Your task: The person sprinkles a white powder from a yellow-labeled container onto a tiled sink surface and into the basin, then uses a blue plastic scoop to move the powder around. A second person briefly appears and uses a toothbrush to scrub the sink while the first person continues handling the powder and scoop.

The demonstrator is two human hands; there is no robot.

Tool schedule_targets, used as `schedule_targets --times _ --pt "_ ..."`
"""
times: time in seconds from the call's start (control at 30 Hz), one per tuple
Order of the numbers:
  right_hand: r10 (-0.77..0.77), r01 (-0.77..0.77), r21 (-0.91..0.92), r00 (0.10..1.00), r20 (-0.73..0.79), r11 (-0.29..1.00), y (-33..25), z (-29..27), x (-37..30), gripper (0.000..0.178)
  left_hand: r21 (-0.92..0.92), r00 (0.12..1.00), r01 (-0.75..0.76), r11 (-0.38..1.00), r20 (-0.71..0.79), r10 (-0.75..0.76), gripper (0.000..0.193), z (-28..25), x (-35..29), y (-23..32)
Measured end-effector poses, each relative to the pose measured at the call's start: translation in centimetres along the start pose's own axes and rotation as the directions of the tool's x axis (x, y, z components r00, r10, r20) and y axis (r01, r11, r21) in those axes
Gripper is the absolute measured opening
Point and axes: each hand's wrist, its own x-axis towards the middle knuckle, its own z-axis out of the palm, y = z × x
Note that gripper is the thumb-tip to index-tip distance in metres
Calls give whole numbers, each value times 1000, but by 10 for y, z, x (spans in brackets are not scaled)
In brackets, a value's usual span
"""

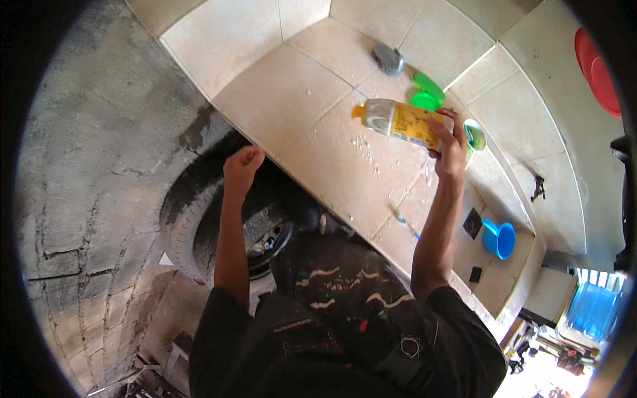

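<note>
My right hand (451, 142) is wrapped round the base end of a clear plastic bottle (415, 123). The bottle has a yellow label and an orange-yellow cap, and it is tipped on its side above the tiled counter with the cap pointing left. White crumbs or foam flecks (365, 154) lie scattered on the tiles below it. My left hand (242, 169) is closed in a fist by the counter's front edge, above a tire (182, 229); whatever it may hold is hidden.
Behind the bottle are a grey scouring pad (388, 60), a green brush (428, 86), a green round container (425, 101) and a white-rimmed cup (474, 134). A toothbrush (407, 225) lies near my right forearm. A blue dipper (499, 239) stands in the basin below a tap (538, 189).
</note>
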Motion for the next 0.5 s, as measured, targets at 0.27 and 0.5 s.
schedule_targets --times 0.27,0.5 --pt "-145 165 121 977 -156 979 23 31 66 32 12 964 195 981 -184 -189 19 -21 -24 15" --pt "-305 339 211 936 -176 917 28 91 114 29 44 935 218 975 -296 -195 20 -55 -54 5"
